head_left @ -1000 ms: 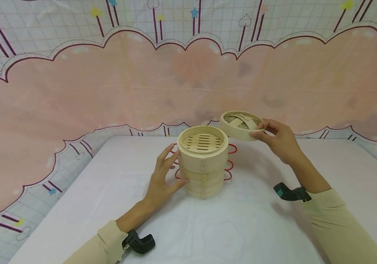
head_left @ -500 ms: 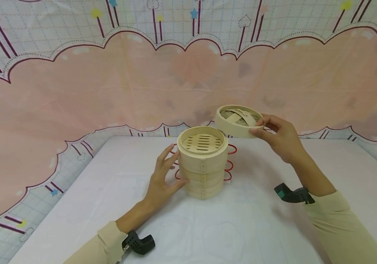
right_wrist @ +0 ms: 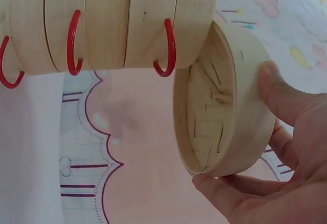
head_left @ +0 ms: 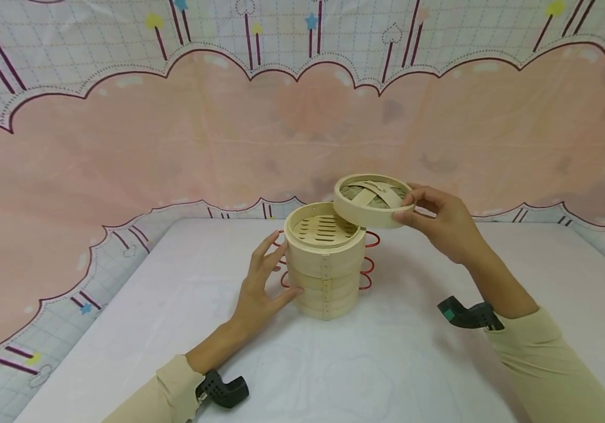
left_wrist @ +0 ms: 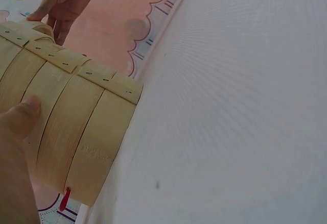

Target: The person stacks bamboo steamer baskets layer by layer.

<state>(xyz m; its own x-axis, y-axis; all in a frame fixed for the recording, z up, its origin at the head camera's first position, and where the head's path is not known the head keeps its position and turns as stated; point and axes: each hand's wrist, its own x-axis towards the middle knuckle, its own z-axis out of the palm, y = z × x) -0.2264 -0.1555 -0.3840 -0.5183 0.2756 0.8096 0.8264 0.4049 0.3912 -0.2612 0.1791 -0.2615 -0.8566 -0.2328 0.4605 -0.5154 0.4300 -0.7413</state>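
Observation:
A round bamboo steamer [head_left: 326, 273] of stacked tiers stands upright on the white table, its slatted inner floor [head_left: 319, 230] showing from above. My left hand [head_left: 260, 288] holds its left side, thumb on the front and fingers spread along the wall; the left wrist view shows the thumb [left_wrist: 24, 116] pressed to the bamboo. At the rim's back right, my right hand [head_left: 446, 226] pinches the woven lid [head_left: 368, 216] by its right edge. The lid is slightly tilted and overlaps the top opening. In the right wrist view, the lid's woven underside [right_wrist: 207, 117] faces the stack.
Red loop handles [right_wrist: 172, 50] stick out from the steamer's sides. A white cloth covers the table [head_left: 365, 370], and a patterned pink curtain [head_left: 281, 141] hangs behind it. Each wrist wears a black camera mount [head_left: 224, 390].
My right hand has brought the lid leftward, first slightly up and then down, so it now overlaps the steamer's back-right rim. My left hand and the steamer have stayed in place.

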